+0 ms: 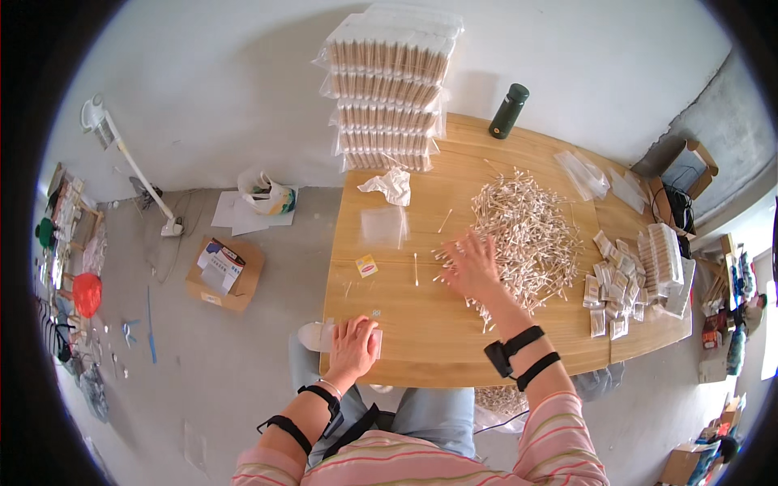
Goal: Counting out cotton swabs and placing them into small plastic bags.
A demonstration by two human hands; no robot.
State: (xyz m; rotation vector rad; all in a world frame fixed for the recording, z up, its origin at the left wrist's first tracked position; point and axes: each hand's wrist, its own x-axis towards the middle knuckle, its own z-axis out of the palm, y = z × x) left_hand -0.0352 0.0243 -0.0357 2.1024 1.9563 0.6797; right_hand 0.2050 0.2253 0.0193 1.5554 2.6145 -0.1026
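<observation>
A large heap of cotton swabs (531,235) lies on the wooden table (454,348). My right hand (472,267) is over its left edge, fingers spread and touching the nearest swabs; none is plainly gripped. At the table's front left, my left hand (354,347) has its fingers curled over what looks like a small clear plastic bag (376,343), mostly hidden beneath the hand. Single swabs lie between the hands and the heap, one upright in view (416,270). A small yellow-and-white card (366,266) and flat clear bags (383,228) lie farther back.
Tall stacked packs of swabs (385,105) stand at the back left, beside crumpled white paper (391,187). A dark green bottle (509,111) stands at the back. Small filled packets (617,283) lie right of the heap, near an open cardboard box (685,182). Another carton (225,275) sits on the floor.
</observation>
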